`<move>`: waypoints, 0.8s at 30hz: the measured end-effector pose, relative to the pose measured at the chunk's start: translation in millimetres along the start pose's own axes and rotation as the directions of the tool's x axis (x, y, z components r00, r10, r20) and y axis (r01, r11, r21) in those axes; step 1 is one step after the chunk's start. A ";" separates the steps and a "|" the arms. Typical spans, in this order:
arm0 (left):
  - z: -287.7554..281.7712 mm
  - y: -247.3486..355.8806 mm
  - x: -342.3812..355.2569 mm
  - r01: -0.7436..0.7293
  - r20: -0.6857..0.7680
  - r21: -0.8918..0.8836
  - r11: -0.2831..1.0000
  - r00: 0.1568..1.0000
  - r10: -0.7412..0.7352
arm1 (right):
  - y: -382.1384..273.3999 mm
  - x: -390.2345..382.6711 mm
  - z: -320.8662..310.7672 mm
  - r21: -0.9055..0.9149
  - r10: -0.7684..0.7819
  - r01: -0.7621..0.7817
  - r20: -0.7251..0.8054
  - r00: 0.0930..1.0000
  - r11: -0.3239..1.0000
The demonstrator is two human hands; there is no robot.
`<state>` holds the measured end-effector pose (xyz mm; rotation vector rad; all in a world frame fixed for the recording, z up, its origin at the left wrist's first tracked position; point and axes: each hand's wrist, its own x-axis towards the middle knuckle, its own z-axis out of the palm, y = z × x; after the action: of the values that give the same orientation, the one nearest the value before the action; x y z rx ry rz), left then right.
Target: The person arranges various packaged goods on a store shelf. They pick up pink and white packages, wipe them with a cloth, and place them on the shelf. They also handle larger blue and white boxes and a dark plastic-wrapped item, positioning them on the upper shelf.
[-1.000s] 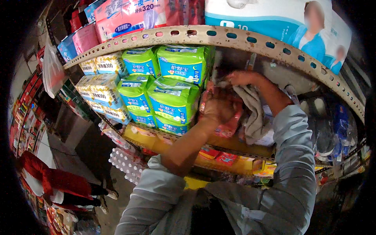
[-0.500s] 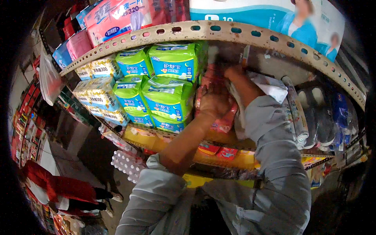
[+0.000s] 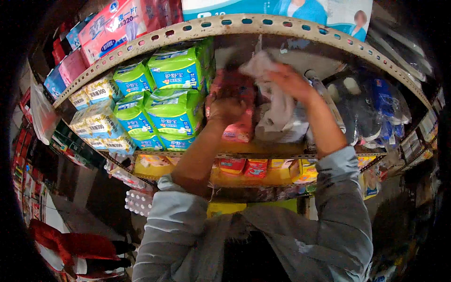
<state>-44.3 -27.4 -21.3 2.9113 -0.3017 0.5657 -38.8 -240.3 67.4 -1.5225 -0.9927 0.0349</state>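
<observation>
The left hand (image 3: 229, 109) lies over a pink pack (image 3: 235, 135) on the middle shelf (image 3: 225, 154); its fingers are in shadow, and from where I stand I cannot tell whether they grip the pack or merely rest on it. The right hand (image 3: 295, 83), farther along the same shelf, is clamped on the upper part of a greyish-pink cloth (image 3: 277, 110), whose loose length hangs down in front of a white-wrapped package (image 3: 295, 127). The pink pack sits between that cloth and a stack of green packs (image 3: 171, 117), which rises close by the left forearm; white-and-yellow packs (image 3: 96, 123) stand beyond. To the right are a pale rolled item (image 3: 326, 98) and dark bagged footwear (image 3: 354, 105). Above both hands runs the perforated metal rim (image 3: 277, 23) of the upper shelf, bearing a large white-and-teal pack (image 3: 253, 6). Below, red packs (image 3: 256, 168) lie on a yellow-fronted level. Hazards noted, as a matter of judgement: the trailing cloth could catch the white-wrapped package and drag it toward the front edge; a sideways swing of the left forearm could unsettle the green stack; uneven pressure could skew the pink pack; and a careless lift in so tight a space could knock knuckles against the metal rim.
</observation>
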 end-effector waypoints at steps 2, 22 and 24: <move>-11.1 10.2 0.3 -0.043 0.008 0.070 0.997 0.999 0.042 | -17.8 -33.1 -37.8 -0.133 -0.033 -0.025 -0.413 0.910 0.991; 4.7 50.2 94.4 0.191 0.267 -0.826 0.531 0.961 0.071 | 84.4 -115.8 -24.0 -0.685 0.002 -0.471 -0.565 0.825 0.555; 11.1 46.5 95.8 0.130 0.210 -0.819 0.558 0.974 0.082 | 78.3 -114.0 -19.5 -0.708 -0.207 -0.275 -0.513 0.833 0.650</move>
<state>36.1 -90.5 10.8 2.0086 -0.4148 0.0182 -56.6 -313.0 -50.5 -2.1448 -0.4781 -0.8829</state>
